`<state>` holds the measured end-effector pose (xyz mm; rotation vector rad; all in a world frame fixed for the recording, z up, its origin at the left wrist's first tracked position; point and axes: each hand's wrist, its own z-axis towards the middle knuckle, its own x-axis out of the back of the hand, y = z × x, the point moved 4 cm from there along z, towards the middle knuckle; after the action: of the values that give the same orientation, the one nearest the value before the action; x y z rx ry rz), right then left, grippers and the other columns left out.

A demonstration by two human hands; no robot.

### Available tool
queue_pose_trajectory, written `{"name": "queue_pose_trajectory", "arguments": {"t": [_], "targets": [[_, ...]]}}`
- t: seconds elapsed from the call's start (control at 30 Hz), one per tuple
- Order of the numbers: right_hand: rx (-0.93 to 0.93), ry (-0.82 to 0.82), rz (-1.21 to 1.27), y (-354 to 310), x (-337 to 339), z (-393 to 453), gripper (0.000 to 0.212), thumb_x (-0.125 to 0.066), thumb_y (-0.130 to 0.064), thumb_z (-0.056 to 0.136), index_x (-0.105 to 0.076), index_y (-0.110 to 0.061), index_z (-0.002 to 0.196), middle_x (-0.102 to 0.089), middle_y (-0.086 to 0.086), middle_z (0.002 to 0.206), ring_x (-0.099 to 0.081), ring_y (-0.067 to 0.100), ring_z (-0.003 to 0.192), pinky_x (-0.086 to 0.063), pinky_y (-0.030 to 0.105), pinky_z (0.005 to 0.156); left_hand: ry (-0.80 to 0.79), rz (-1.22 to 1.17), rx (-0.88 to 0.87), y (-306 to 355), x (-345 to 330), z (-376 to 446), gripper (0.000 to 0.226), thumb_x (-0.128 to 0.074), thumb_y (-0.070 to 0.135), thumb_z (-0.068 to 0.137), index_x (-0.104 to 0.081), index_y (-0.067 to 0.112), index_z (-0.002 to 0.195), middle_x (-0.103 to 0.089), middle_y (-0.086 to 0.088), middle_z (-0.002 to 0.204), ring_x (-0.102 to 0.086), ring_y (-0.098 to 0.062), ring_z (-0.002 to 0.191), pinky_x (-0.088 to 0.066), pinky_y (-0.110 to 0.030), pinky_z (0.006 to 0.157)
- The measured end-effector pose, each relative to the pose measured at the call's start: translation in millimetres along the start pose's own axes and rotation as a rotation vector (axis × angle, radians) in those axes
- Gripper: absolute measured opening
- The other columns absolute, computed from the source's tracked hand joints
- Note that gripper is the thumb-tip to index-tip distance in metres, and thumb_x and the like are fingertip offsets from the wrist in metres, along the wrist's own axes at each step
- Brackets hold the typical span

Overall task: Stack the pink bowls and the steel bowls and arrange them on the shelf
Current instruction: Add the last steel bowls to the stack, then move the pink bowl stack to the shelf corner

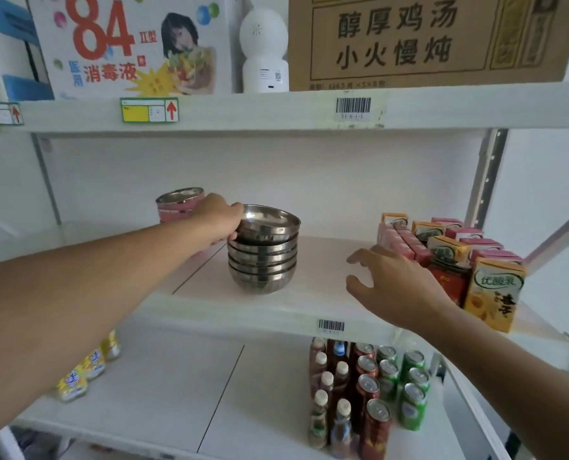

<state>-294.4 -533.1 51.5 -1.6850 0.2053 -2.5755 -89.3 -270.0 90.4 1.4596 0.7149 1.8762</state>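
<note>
My left hand (218, 220) grips the rim of the top steel bowl (265, 224) on the stack mid-shelf (210, 310); my right hand (389, 280) hovers open, empty. Steel looks light, stiff, slick, so pinch rims. Pink bowls (176, 204) sit behind.

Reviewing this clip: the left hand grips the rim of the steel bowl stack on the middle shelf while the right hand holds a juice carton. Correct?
Not quite. In the head view the right hand is open and empty, hovering beside the juice cartons. The left hand does grip the steel bowl stack on the middle shelf.
</note>
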Motion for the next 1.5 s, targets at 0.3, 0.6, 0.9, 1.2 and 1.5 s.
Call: {"name": "queue_pose_trajectory", "arguments": {"t": [0.3, 0.6, 0.9, 1.2, 1.5], "targets": [[-0.011, -0.063, 0.003, -14, -19, 11, 0.050, -0.052, -0.059, 0.104, -0.060, -0.037, 0.149, -0.065, -0.006, 0.147, -0.072, 0.020, 0.115, -0.062, 0.047, 0.096, -0.012, 0.135, -0.093, -31, 14, 5, 0.059, -0.042, 0.061, 0.100, -0.059, 0.012, 0.072, -0.062, -0.005, 0.059, -0.053, -0.025, 0.050, -0.046, -0.034, 0.063], [-0.028, -0.132, -0.036, -56, -53, 19, 0.054, -0.050, -0.066, 0.102, -0.057, -0.041, 0.149, -0.067, -0.010, 0.143, -0.072, 0.016, 0.110, -0.061, 0.044, 0.095, -0.128, 0.340, -0.199, -149, 48, -24, 0.065, -0.035, 0.076, 0.094, -0.073, 0.028, 0.116, -0.078, 0.004, 0.115, -0.072, -0.026, 0.107, -0.058, -0.040, 0.091], [0.061, -0.165, 0.039, -139, -86, 15, 0.049, -0.056, -0.066, 0.100, -0.064, -0.041, 0.142, -0.072, -0.017, 0.129, -0.069, 0.007, 0.108, -0.059, 0.036, 0.092, -0.176, 0.428, -0.249, -228, 78, -21, 0.086, -0.037, 0.090, 0.086, -0.059, 0.037, 0.151, -0.060, 0.011, 0.157, -0.056, -0.018, 0.142, -0.045, -0.039, 0.104], [0.224, -0.093, 0.174, -208, -93, 28, 0.052, -0.056, -0.063, 0.101, -0.061, -0.041, 0.148, -0.070, -0.013, 0.143, -0.070, 0.010, 0.120, -0.060, 0.040, 0.098, -0.126, 0.545, -0.227, -235, 132, -58, 0.084, -0.041, 0.087, 0.088, -0.054, 0.039, 0.155, -0.054, 0.014, 0.163, -0.048, -0.015, 0.151, -0.043, -0.038, 0.116], [0.318, -0.140, 0.284, -242, -106, 57, 0.065, -0.058, -0.060, 0.101, -0.052, -0.031, 0.159, -0.063, -0.001, 0.151, -0.065, 0.025, 0.132, -0.057, 0.047, 0.106, -0.069, 0.555, -0.111, -228, 178, -91, 0.080, -0.050, 0.084, 0.091, -0.054, 0.037, 0.155, -0.057, 0.014, 0.159, -0.054, -0.011, 0.143, -0.039, -0.030, 0.100]]}}
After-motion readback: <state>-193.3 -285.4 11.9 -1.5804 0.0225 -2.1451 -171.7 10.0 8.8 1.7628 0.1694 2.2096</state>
